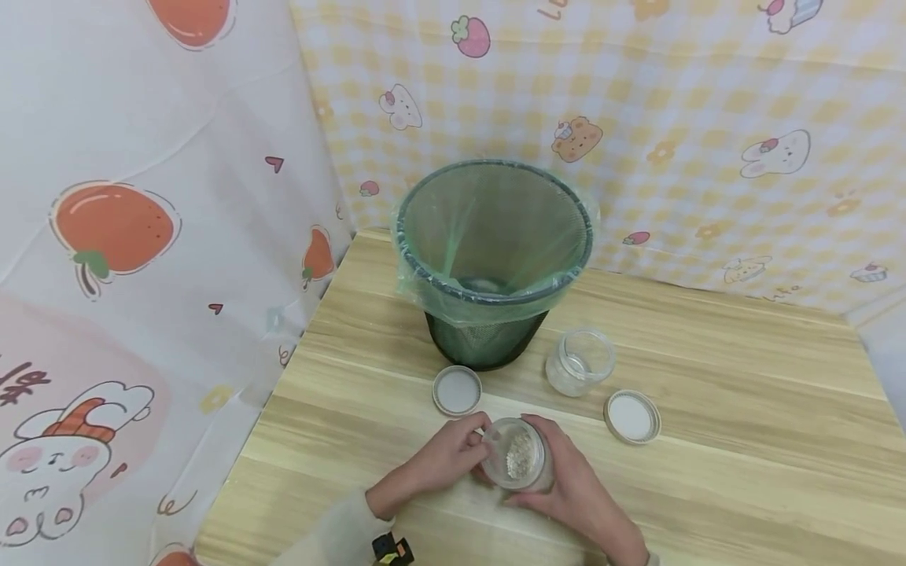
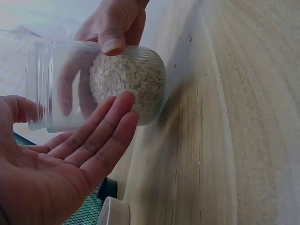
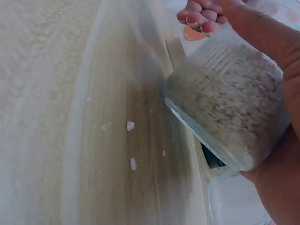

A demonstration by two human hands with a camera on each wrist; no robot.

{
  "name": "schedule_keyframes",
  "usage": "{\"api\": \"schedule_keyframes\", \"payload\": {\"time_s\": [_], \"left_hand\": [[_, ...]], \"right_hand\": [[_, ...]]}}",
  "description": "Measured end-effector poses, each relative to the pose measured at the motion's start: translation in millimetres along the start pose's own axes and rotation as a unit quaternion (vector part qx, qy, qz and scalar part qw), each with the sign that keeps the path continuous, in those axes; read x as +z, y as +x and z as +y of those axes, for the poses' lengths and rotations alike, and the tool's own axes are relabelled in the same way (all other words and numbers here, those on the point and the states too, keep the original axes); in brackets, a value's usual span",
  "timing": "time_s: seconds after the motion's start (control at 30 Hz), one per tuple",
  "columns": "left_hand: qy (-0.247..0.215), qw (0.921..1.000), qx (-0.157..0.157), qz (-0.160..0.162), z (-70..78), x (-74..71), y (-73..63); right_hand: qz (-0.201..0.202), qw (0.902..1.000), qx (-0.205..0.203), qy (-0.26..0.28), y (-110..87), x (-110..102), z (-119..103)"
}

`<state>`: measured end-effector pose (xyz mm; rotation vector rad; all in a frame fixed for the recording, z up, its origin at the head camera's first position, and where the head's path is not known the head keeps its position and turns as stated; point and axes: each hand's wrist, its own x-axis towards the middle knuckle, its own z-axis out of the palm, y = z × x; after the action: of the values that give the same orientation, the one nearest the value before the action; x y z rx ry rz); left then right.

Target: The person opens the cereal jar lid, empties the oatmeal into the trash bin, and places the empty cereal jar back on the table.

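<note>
Cloth, white with printed fruit [image 1: 141,141], hangs to the left of the left hand [image 1: 453,452]; yellow checked cloth [image 1: 679,102] hangs well ahead of both hands. Wood-grain table [image 1: 743,409] spreads under and around them. Mesh bin [image 1: 488,344] stands upright on it, ahead of the left hand and well apart from it; pale green liner [image 1: 488,310] folded over the rim.

Right hand [image 1: 569,483]: wrapped round the side of a clear glass jar [image 2: 55,75], thumb along one side, fingers round the other. Left hand: three fingers straight and close together beside the jar wall, thumb and forefinger up at the jar's mouth; cannot tell whether these two pinch the rim. Jar position: between the two hands, mouth uncovered, ribbed toward its base. Cannot tell whether the base touches the table.

Second glass jar [image 1: 569,369], smaller looking and also uncovered, sits ahead of the right hand, near the bin. Two pale lids: one lid [image 1: 456,391] just ahead of the left hand, the other lid [image 1: 632,417] ahead and to the right of the right hand.

Beige flakes [image 2: 124,77] fill the lower part of the held jar. White crumbs [image 3: 130,125] lie on the table near the right hand.
</note>
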<state>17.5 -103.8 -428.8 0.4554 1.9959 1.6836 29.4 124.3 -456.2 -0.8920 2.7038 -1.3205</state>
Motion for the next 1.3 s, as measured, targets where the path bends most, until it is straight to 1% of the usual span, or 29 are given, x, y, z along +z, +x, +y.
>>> {"api": "schedule_keyframes", "payload": {"time_s": [0.17, 0.27, 0.4, 0.53, 0.67, 0.73, 0.77, 0.8, 0.87, 0.9, 0.93, 0.97, 1.03, 1.07, 1.1, 1.13, 1.2, 1.27, 1.3], "left_hand": [[-0.014, 0.9999, 0.003, -0.009, -3.1, 0.6, 3.0], [-0.017, 0.9998, 0.007, -0.010, -4.8, -0.4, 4.6], [-0.025, 0.9995, 0.007, -0.016, -8.9, -2.4, 4.7], [-0.054, 0.9977, 0.004, -0.041, -10.9, -5.6, 4.7], [-0.096, 0.9930, 0.001, -0.070, -12.0, -8.2, 5.9], [-0.098, 0.9925, 0.000, -0.072, -12.4, -9.7, 6.1], [-0.092, 0.9936, -0.001, -0.066, -12.6, -10.5, 6.1], [-0.077, 0.9957, 0.002, -0.052, -12.1, -11.4, 6.1], [-0.048, 0.9986, 0.019, -0.007, -9.3, -13.5, 5.8], [-0.031, 0.9988, 0.028, 0.025, -6.7, -15.0, 5.8], [-0.012, 0.9971, 0.045, 0.061, -3.1, -17.1, 5.7], [0.005, 0.9933, 0.061, 0.098, 2.1, -19.4, 5.5], [0.024, 0.9811, 0.103, 0.162, 18.1, -26.4, 3.7], [0.035, 0.9733, 0.123, 0.191, 26.7, -30.6, 2.7], [0.051, 0.9638, 0.144, 0.218, 36.9, -35.2, 1.1], [0.059, 0.9548, 0.166, 0.239, 47.2, -40.3, -0.7], [0.068, 0.9378, 0.197, 0.278, 66.8, -50.7, -4.1], [0.074, 0.9219, 0.220, 0.310, 81.6, -61.6, -5.1], [0.074, 0.9156, 0.230, 0.322, 88.0, -67.6, -4.7]], "right_hand": [[0.015, 0.9997, -0.008, -0.017, 0.2, 2, 1], [0.035, 0.9988, -0.016, -0.030, 0.7, 5, 4], [0.058, 0.9977, -0.019, -0.028, 0.0, 9, 6], [0.066, 0.9976, -0.013, -0.019, -1.6, 11, 4], [0.075, 0.9968, -0.009, -0.024, -2.8, 11, 3], [0.078, 0.9966, -0.007, -0.024, -3.3, 11, 3], [0.080, 0.9965, -0.006, -0.023, -3.4, 11, 3], [0.082, 0.9964, -0.007, -0.020, -3.3, 11, 4], [0.086, 0.9961, -0.007, -0.016, -3.0, 12, 4], [0.089, 0.9959, -0.008, -0.015, -2.7, 12, 4], [0.092, 0.9956, -0.011, -0.014, -2.3, 11, 4], [0.095, 0.9953, -0.013, -0.013, -2.0, 11, 4], [0.101, 0.9946, -0.018, -0.014, -1.7, 10, 5], [0.104, 0.9942, -0.021, -0.015, -1.8, 10, 5], [0.107, 0.9939, -0.022, -0.017, -2.1, 9, 5], [0.109, 0.9936, -0.022, -0.021, -2.3, 7, 5], [0.114, 0.9930, -0.022, -0.022, -1.9, 3, 3], [0.125, 0.9916, -0.027, -0.021, 0.2, -2, 0], [0.132, 0.9906, -0.031, -0.019, 2.0, -6, -1]]}}
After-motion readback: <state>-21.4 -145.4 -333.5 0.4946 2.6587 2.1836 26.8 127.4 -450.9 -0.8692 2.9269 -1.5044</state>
